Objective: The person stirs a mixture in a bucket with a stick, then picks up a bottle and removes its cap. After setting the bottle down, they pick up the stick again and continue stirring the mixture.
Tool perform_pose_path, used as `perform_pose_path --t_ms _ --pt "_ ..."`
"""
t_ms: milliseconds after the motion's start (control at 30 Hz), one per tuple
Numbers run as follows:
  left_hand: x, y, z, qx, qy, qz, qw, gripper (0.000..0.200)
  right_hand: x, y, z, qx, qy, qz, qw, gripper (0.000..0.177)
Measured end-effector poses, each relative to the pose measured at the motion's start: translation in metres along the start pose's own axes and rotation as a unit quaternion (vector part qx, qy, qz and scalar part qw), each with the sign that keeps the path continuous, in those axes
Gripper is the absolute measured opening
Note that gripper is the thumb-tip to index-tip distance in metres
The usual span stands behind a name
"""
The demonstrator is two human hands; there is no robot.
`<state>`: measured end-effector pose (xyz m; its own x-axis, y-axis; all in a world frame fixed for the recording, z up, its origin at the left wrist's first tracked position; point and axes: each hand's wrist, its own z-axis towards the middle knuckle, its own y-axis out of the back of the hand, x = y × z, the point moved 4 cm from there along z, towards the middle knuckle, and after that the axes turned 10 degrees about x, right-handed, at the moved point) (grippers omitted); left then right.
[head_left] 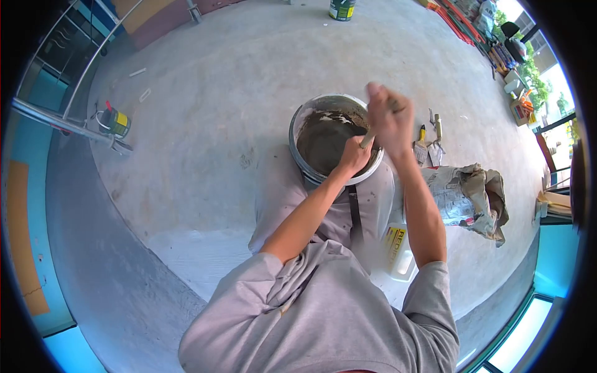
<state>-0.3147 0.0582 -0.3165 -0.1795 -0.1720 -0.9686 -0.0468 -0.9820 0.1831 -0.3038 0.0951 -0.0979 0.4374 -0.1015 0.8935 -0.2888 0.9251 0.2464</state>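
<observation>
Between my knees stands a round bucket (298,153) holding grey-brown wet mix (324,147), with smears on its inner wall. A wooden stick (367,138) slants down into the bucket at its right side. My left hand (355,155) is wrapped round the lower part of the stick, over the bucket's near right rim. Higher up, my right hand (392,118) grips the stick's upper end, slightly blurred. The stick's lower end is hidden.
To the right lie a brush (421,148), a trowel (436,151) and a crumpled bag (463,196). A white jug (400,252) is beside my right leg. Green tins stand at the far left (115,122) and top (341,9). Metal scaffold (62,120) is at left.
</observation>
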Motion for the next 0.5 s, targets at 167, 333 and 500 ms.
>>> perform_pose_path --t_ms 167,333,500 --pt "0.005 0.025 0.036 -0.026 -0.069 0.056 0.996 0.038 -0.022 0.013 -0.024 -0.043 0.111 -0.002 0.993 0.044" --pt "0.010 0.033 0.007 -0.019 -0.044 0.173 0.984 0.033 -0.035 0.036 -0.007 -0.063 0.020 0.258 0.964 0.043" --pt "-0.010 0.009 -0.016 -0.024 0.032 0.065 0.997 0.034 -0.009 0.019 0.001 -0.027 -0.035 0.168 0.985 0.046"
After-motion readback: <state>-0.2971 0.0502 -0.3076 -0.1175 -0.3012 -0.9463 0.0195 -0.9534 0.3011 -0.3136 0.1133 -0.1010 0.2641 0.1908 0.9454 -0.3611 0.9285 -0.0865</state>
